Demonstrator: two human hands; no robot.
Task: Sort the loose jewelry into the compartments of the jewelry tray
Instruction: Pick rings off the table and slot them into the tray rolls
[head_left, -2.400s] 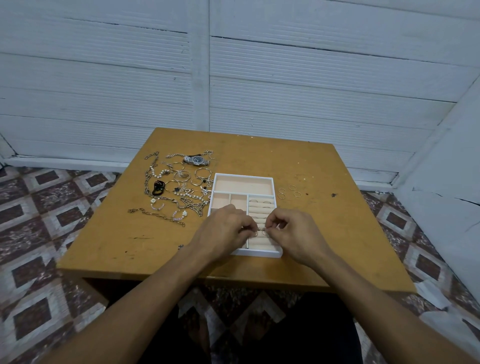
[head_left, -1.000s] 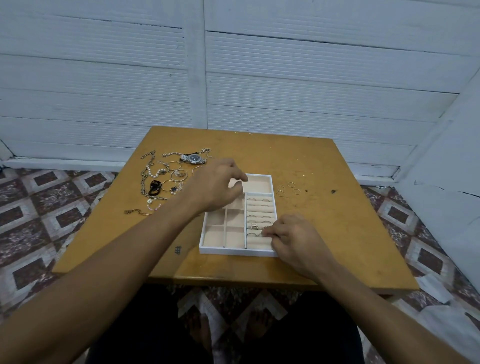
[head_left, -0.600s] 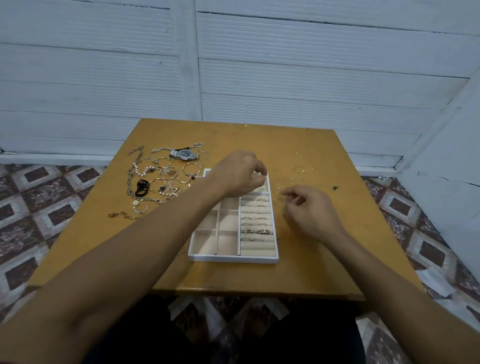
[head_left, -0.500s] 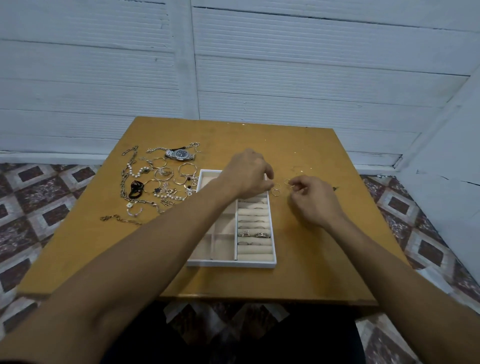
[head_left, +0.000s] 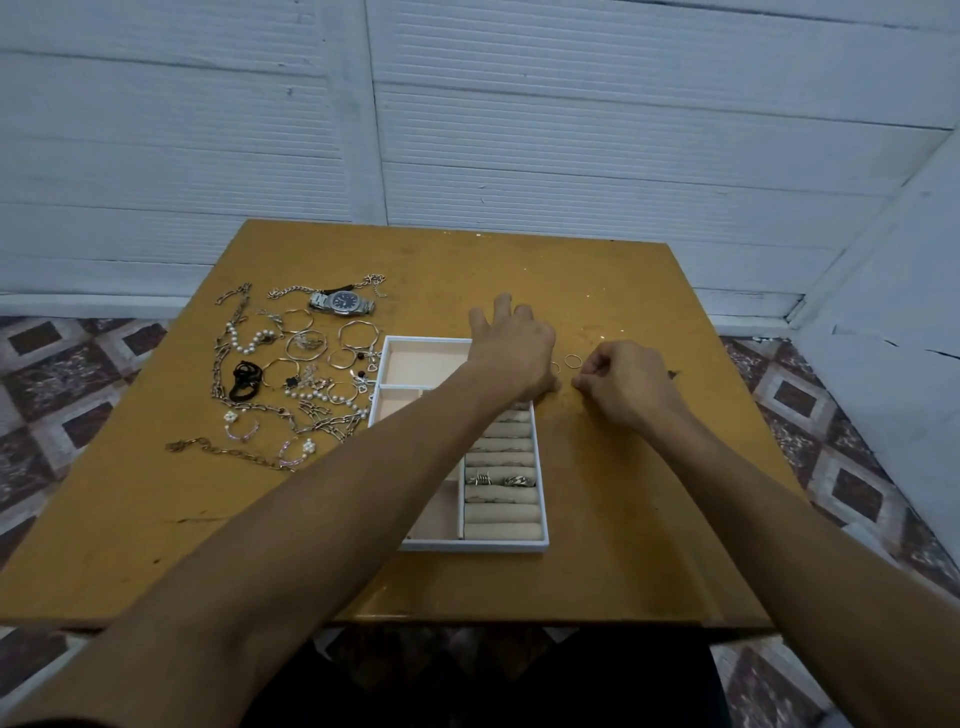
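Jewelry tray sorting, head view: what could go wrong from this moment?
The left hand reaches across the jewelry tray; its forearm could nudge the tray or the two rings seated in the ring rolls. The thin ring by the right hand lies flat on the table and may be hard to pinch.

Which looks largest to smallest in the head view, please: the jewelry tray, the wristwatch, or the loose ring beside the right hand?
1. jewelry tray
2. wristwatch
3. loose ring

All three rest on the table at fairly similar depth, so the order seems reliable.
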